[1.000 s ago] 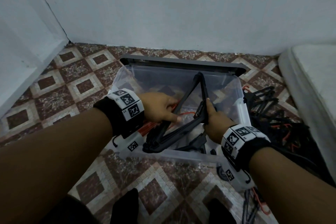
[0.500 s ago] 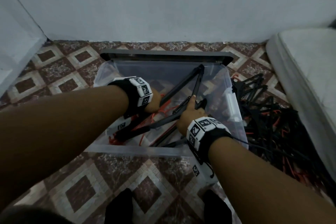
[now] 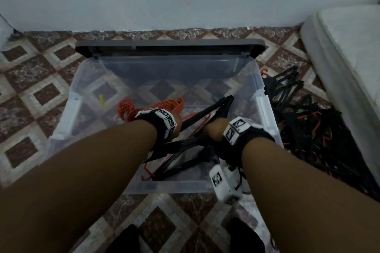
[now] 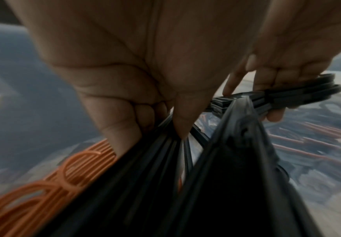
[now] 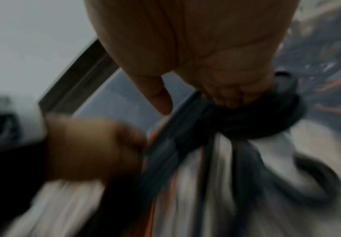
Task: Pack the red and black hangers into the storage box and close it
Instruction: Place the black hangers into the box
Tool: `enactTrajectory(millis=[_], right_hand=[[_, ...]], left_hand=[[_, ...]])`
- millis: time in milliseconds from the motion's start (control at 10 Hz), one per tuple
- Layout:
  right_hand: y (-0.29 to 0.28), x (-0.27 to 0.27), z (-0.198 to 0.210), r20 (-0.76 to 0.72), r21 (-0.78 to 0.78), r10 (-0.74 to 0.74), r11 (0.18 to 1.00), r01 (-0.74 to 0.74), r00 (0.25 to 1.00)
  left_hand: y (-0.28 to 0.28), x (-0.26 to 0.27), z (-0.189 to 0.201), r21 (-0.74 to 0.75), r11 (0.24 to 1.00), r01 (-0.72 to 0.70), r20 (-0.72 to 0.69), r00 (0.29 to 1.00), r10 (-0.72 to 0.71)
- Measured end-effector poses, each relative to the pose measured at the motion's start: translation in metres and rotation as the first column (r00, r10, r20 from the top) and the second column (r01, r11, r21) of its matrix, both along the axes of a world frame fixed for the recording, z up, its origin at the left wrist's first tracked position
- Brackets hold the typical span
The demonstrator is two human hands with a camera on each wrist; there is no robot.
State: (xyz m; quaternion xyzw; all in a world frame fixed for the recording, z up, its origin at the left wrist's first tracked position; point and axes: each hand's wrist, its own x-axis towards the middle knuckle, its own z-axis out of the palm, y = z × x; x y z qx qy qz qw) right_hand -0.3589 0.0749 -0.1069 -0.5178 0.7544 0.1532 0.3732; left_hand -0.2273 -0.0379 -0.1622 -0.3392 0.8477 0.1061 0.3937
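Tiled floor [image 3: 41, 96]. White mattress [image 3: 349, 51], right. Clear storage box [image 3: 265, 109], grey lid [image 3: 168, 47] open behind it. Loose hanger pile [image 3: 308, 121], floor, between box and mattress. Black hangers [image 3: 207, 113], bundled, inside box over red hangers [image 3: 131, 107]. Left hand [image 4: 145, 77], right hand [image 5: 216, 56]: each grip holding the black bundle.

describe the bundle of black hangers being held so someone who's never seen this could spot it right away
Find the clear storage box on the patterned floor, its grey lid behind it. Inside, near the front, the bundle of black hangers is gripped by the left hand and right hand. Unlike the loose pile of hangers outside, it is stacked and held.
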Motion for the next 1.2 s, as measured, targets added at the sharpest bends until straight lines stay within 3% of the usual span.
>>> enactTrajectory(millis=[100,200,300,400,500,600,700,800,900,1000,1100,1200], right_hand=[[-0.017,-0.018,-0.004,0.003,-0.059,0.037,0.998,-0.037,0.999],[-0.031,-0.034,-0.005,-0.002,-0.191,-0.035,0.981,0.033,0.999],[-0.039,-0.058,-0.008,0.293,-0.214,-0.388,0.864,0.455,0.874],[-0.038,-0.082,-0.017,0.465,-0.111,-0.625,0.661,0.742,0.627],[-0.038,-0.096,-0.020,0.551,-0.016,-0.732,0.470,0.882,0.400],[-0.039,-0.102,-0.014,0.612,0.192,-0.750,0.448,0.873,0.250],[-0.042,-0.104,-0.010,0.642,0.208,-0.729,0.464,0.861,0.238],[-0.043,-0.102,-0.007,0.644,0.171,-0.722,0.457,0.873,0.252],[-0.043,-0.104,-0.009,0.664,0.188,-0.710,0.464,0.865,0.236],[-0.042,-0.103,-0.010,0.678,0.188,-0.697,0.473,0.861,0.235],[-0.041,-0.102,-0.011,0.687,0.176,-0.689,0.468,0.866,0.233],[-0.040,-0.101,-0.013,0.688,0.155,-0.682,0.474,0.867,0.250]], left_hand=[[0.001,0.002,-0.023,0.062,0.996,0.060,-0.035,0.998,-0.058],[0.009,0.000,-0.046,0.050,0.991,0.124,-0.036,0.992,-0.122],[0.022,0.000,-0.067,0.088,0.995,0.046,-0.098,0.995,-0.037],[0.034,-0.007,-0.082,0.167,0.985,0.045,-0.127,0.992,-0.024],[0.041,-0.010,-0.090,0.168,0.979,0.114,-0.060,0.993,-0.106],[0.039,-0.011,-0.094,0.105,0.991,0.079,-0.076,0.995,-0.071],[0.039,-0.014,-0.101,0.058,0.996,-0.072,-0.149,0.986,0.080],[0.033,-0.018,-0.107,0.200,0.971,-0.133,-0.134,0.978,0.162],[0.025,-0.018,-0.107,0.187,0.959,-0.214,-0.215,0.943,0.253],[0.025,-0.019,-0.112,0.188,0.962,-0.197,-0.186,0.955,0.232],[0.020,-0.019,-0.105,0.216,0.946,-0.240,-0.251,0.923,0.291],[0.004,-0.015,-0.084,0.019,0.961,-0.275,-0.386,0.885,0.261]])
